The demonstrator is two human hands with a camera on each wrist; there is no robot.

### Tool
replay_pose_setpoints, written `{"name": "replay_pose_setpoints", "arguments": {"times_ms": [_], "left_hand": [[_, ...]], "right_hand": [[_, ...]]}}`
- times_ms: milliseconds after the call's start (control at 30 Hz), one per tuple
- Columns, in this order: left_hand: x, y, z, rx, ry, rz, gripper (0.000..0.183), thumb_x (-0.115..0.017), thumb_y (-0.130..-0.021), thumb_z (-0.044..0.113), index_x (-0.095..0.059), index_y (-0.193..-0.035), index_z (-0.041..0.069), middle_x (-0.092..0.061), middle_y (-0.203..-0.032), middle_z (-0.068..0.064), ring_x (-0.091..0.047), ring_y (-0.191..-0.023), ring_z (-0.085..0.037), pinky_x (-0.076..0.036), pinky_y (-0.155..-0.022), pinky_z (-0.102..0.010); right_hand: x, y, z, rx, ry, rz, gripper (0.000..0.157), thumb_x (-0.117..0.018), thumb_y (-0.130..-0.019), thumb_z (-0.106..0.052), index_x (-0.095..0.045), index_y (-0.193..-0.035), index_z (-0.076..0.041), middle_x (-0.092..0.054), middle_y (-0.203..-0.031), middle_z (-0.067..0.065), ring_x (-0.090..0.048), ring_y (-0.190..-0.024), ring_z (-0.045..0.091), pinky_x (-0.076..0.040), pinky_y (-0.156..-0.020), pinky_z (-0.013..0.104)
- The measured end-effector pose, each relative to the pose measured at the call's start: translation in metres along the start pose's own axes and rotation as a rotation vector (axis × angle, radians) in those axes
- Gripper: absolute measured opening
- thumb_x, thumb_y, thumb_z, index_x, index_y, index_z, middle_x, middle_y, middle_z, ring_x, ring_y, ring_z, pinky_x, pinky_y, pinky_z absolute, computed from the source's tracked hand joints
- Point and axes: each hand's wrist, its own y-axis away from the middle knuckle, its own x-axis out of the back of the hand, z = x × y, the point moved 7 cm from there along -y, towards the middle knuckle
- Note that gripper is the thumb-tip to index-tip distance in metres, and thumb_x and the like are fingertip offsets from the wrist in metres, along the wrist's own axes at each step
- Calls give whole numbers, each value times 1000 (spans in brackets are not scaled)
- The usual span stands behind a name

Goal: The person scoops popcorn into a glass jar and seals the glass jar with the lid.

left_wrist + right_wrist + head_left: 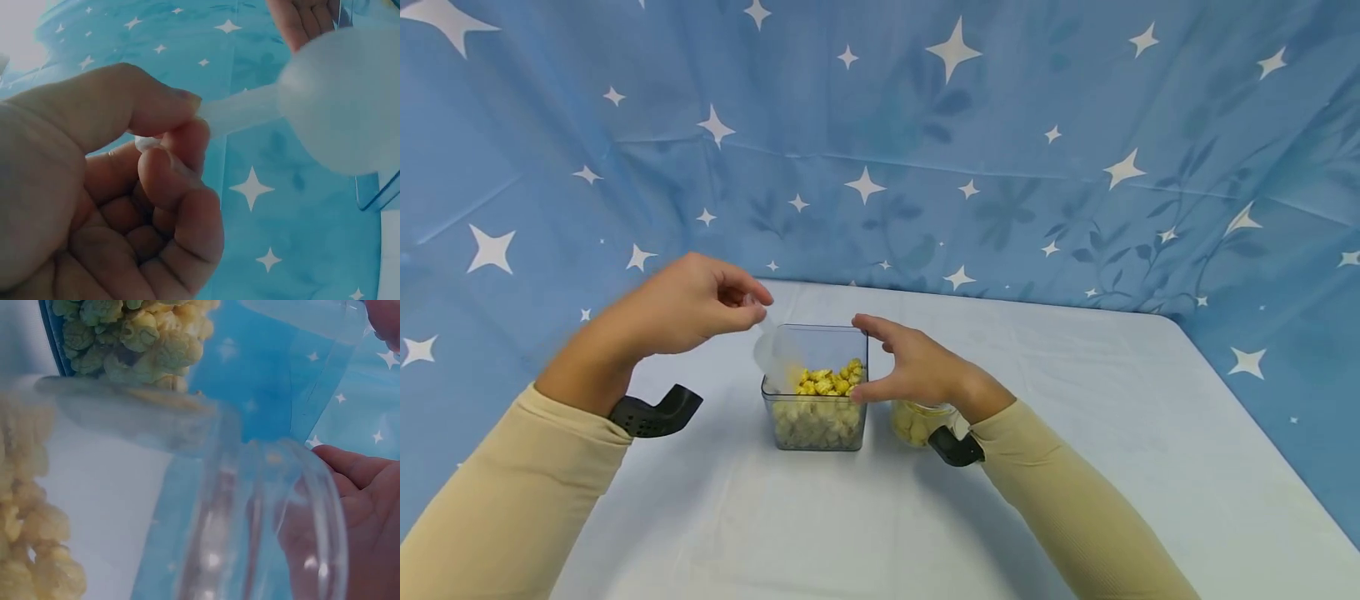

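Note:
My left hand [700,300] pinches the thin handle of a translucent white scoop [344,100] between thumb and fingertips. The scoop's rounded bowl hangs down at the left side of a clear square container [816,423], overlapping its opening in the head view. Inside the container lies yellow popcorn [827,383], heaped toward the front and right. My right hand [913,362] is at the container's right side with fingers and thumb spread, the thumb at the front corner and a straight finger at the back corner. Below that hand stands a clear jar [913,421] of pale popcorn, partly hidden.
A white cloth covers the table [1075,417], with a blue star-patterned curtain [880,150] behind it. Each wrist carries a black camera mount [655,412]. The jar stands close to the container's right side, under the right wrist.

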Motion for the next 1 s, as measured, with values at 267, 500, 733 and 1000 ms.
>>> {"name": "replay_pose_setpoints", "arguments": {"times_ms": [267,500,733,1000], "left_hand": [[-14,-11,11,14,-37,-45,23,-64,-96,19,-75,-113,6,-70,-96,-3,-62,-86,-22,-51,-74,-40],[-21,-16,3,98,6,6,25,-64,-97,23,-75,-111,6,-69,-89,-3,-58,-78,-22,-47,-67,-37],[-20,-12,-9,144,68,15,29,-62,-98,30,-74,-115,9,-68,-93,-5,-62,-88,-24,-48,-75,-39],[-18,-10,-10,111,68,-69,28,-66,-97,26,-74,-117,8,-69,-98,-5,-63,-90,-25,-50,-80,-42]], "right_hand": [[0,-1,1,-14,-12,16,98,-82,-83,-31,-24,-159,-10,-28,-162,2,-29,-146,24,-29,-115,44],[0,0,2,-25,-18,23,99,-82,-82,-34,-25,-159,-10,-29,-162,2,-31,-145,26,-30,-115,45],[-2,0,3,-17,-21,27,98,-82,-84,-31,-24,-159,-9,-28,-162,2,-29,-146,21,-29,-116,42],[-1,1,2,-7,-6,36,100,-83,-83,-35,-24,-159,-9,-29,-162,4,-30,-146,21,-29,-115,41]]}}
